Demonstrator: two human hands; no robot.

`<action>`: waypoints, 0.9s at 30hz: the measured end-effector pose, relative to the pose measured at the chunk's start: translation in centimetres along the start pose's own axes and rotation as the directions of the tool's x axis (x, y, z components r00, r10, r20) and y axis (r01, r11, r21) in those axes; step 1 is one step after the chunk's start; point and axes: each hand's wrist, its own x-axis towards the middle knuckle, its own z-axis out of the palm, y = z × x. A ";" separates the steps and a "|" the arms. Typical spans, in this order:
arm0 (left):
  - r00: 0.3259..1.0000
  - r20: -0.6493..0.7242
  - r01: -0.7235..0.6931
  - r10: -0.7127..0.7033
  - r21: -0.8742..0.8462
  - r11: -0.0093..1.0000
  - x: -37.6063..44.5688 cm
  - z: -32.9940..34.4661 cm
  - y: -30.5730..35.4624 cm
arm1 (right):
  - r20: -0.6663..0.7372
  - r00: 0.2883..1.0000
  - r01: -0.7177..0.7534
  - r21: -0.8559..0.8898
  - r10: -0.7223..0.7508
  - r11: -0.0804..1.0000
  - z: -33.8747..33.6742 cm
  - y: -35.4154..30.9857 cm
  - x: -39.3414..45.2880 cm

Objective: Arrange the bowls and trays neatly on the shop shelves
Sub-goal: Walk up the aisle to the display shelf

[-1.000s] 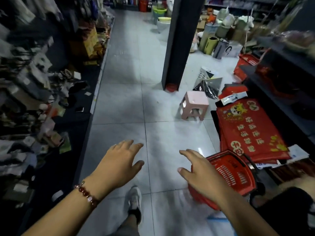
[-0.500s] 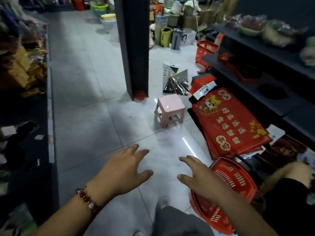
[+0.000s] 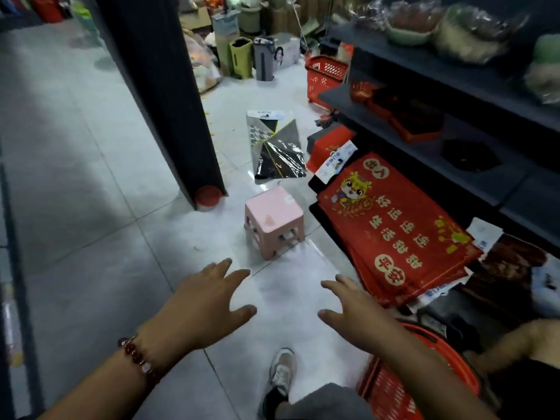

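shelves (image 3: 424,128) at my right now fill more of view, I've turned toward them | bowls (image 3: 415,25) wrapped on top shelf, red trays (image 3: 415,125) on middle shelf, untouched | pink stool (image 3: 272,219) on floor ahead | left hand (image 3: 200,304) and right hand (image 3: 360,313) still spread, empty, nothing grabbed yet

The red mat (image 3: 394,231) bears yellow Chinese characters "好运生活甜甜"
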 end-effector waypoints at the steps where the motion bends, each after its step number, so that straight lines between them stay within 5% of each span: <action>1: 1.000 -0.014 -0.012 0.012 0.008 1.000 2.3 -1.5 0.0 | 0.000 1.000 0.006 0.002 -0.006 1.000 -1.9 -0.3 1.9; 13: 0.965 -0.207 -0.159 0.163 0.038 0.987 22.6 -13.3 -0.8 | -0.120 0.993 0.000 0.029 0.003 1.000 -16.4 -3.6 17.2; 23: 0.897 -0.220 -0.364 0.383 0.124 0.923 44.4 -23.2 -2.0 | -0.291 0.927 -0.216 0.102 0.237 0.971 -27.4 -4.7 30.8; 27: 0.886 -0.108 -0.407 0.450 0.279 0.869 51.5 -27.5 1.1 | -0.414 0.859 -0.284 0.105 0.302 0.953 -32.7 -4.4 33.7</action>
